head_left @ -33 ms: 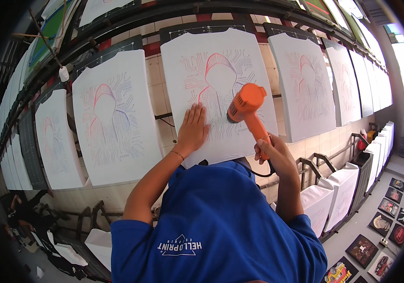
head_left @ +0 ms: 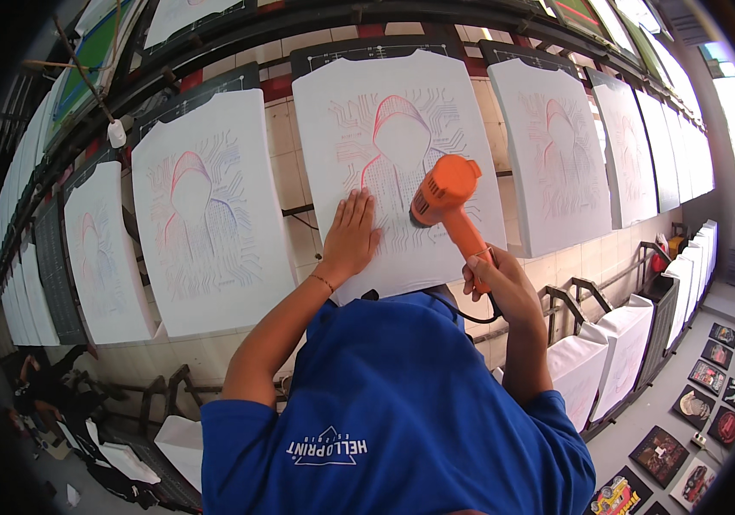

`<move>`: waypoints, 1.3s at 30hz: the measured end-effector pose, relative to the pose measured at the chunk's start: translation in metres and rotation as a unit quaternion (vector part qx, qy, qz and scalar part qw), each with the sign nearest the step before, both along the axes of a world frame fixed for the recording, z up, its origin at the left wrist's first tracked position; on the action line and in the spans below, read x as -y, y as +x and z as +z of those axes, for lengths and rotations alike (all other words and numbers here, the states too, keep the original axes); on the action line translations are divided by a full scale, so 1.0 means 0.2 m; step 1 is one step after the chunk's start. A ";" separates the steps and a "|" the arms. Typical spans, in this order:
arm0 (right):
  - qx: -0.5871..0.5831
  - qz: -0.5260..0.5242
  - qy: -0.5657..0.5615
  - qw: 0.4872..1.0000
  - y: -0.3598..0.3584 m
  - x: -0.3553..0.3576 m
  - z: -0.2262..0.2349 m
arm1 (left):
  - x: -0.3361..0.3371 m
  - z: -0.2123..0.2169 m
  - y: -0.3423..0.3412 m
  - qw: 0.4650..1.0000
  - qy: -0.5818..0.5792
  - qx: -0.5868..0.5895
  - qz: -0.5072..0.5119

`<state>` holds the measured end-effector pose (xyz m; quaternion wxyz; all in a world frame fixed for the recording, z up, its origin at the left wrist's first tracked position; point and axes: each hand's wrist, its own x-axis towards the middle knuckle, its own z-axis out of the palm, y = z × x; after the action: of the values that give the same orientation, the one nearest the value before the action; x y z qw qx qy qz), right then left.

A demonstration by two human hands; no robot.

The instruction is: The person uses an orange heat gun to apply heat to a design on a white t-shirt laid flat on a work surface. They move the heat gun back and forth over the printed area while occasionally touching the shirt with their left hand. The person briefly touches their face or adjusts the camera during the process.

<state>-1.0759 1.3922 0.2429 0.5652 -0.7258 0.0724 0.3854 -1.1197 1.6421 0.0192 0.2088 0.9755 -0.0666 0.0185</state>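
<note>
In front of me a white T-shirt [head_left: 333,103] is stretched flat over a dark board, bearing a red-and-blue line print of a hooded figure among circuit-like lines. My left hand [head_left: 351,230] lies flat with fingers stretched out on the lower left of the print. An orange heat gun [head_left: 449,193] with a dark nozzle is in my right hand [head_left: 498,279], its fingers wrapped around the handle. The nozzle faces down over the lower middle of the print; its exact gap to the cloth cannot be judged. A black cord runs from the handle toward my waist.
More printed white shirts on boards flank mine, including one at the left [head_left: 200,300] and one at the right [head_left: 556,215]. Dark metal rails [head_left: 273,30] run behind them. A white object hangs on a cord [head_left: 117,133] at upper left. Framed pictures [head_left: 659,455] are at lower right.
The heat gun's head has shifted slightly down and to the left over the print. My left hand stays in place on the shirt.
</note>
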 end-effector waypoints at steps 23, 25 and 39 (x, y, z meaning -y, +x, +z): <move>0.024 -0.031 -0.040 0.998 -0.05 0.14 0.02 | 0.08 0.05 -0.08 0.999 -0.023 0.011 -0.031; 0.036 -0.032 -0.028 0.998 0.02 0.09 0.00 | 0.08 0.06 -0.13 0.999 -0.028 -0.001 -0.044; 0.073 -0.026 -0.002 0.997 0.49 -0.14 -0.09 | -0.23 -0.01 0.57 0.997 0.026 0.053 0.043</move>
<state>-0.9772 1.4209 0.2250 0.5776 -0.7509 0.0499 0.3162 -1.0064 1.6873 0.0178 0.1790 0.9802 -0.0361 0.0770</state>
